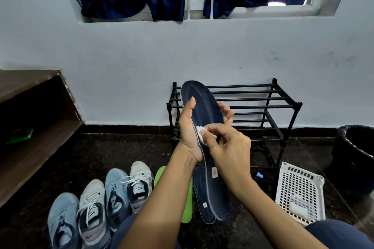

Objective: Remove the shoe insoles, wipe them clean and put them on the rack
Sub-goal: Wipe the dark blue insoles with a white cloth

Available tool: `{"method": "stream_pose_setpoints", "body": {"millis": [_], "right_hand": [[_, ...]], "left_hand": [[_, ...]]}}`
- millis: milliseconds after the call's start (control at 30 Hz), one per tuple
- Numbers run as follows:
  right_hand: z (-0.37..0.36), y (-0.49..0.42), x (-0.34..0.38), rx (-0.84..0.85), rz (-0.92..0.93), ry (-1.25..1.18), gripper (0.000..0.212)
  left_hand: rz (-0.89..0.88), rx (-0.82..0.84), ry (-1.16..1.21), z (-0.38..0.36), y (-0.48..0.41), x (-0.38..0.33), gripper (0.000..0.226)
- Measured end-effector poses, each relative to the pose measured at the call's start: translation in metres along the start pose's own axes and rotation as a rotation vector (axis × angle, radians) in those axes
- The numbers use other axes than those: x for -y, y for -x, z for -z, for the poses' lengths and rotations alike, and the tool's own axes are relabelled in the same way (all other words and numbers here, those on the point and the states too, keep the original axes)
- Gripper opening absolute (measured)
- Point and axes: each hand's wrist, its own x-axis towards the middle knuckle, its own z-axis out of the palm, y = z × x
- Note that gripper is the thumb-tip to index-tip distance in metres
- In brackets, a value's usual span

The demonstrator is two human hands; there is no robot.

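Four pale lace-up sneakers (97, 204) lined on dark floor, green foam insole (187, 208) and flat navy insole (200, 192) beside them; left hand (189, 137) grips long navy foam insole (204, 107) upright, right hand (228, 147) pinches crumpled white wipe (200, 130) against it; black metal-bar rack (263, 107) behind

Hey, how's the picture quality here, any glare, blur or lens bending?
Head view: daylight blows out at the window; the wide lens bows its frame; the floor and wooden shelf sit in shadow; the insole in the left hand is sharp, the bottom right corner smeared.
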Motion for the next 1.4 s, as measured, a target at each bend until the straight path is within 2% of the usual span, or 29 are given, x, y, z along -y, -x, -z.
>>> {"method": "stream_pose_setpoints", "body": {"millis": [167,367,467,667,833,1000,1100,1200,1267,1400], "right_hand": [[-0.005,0.014,0.003,0.100,0.044,-0.020,0.006],[0.004,-0.012,0.000,-0.005,-0.036,-0.032,0.004],[0.003,-0.007,0.004,-0.021,-0.010,-0.052,0.004],[-0.002,0.012,0.009,0.122,0.026,-0.083,0.004],[0.003,-0.003,0.002,0.053,0.015,-0.022,0.003],[0.005,-0.010,-0.003,-0.095,0.068,0.121,0.011],[0.002,-0.007,-0.002,-0.148,0.073,0.087,0.011],[-0.002,0.005,0.000,-0.066,0.111,0.003,0.003],[-0.006,0.013,0.003,-0.004,0.144,-0.019,0.005],[-0.008,0.008,0.004,-0.001,0.165,0.002,0.005]], "left_hand": [[-0.058,-0.004,0.033,0.009,-0.002,-0.015,0.058],[0.013,-0.047,-0.051,-0.008,0.008,0.005,0.061],[0.031,-0.023,-0.050,-0.007,0.007,0.003,0.063],[-0.055,0.000,0.014,0.006,0.001,-0.017,0.062],[-0.044,-0.023,-0.071,-0.004,0.006,-0.004,0.064],[0.004,-0.003,-0.090,-0.009,0.006,0.006,0.062],[0.015,0.014,-0.085,-0.007,0.003,0.007,0.065],[-0.034,0.034,-0.060,-0.001,0.001,-0.002,0.069],[-0.062,0.047,0.003,0.005,-0.001,-0.012,0.070],[-0.082,0.040,0.027,0.005,0.001,-0.011,0.069]]}}
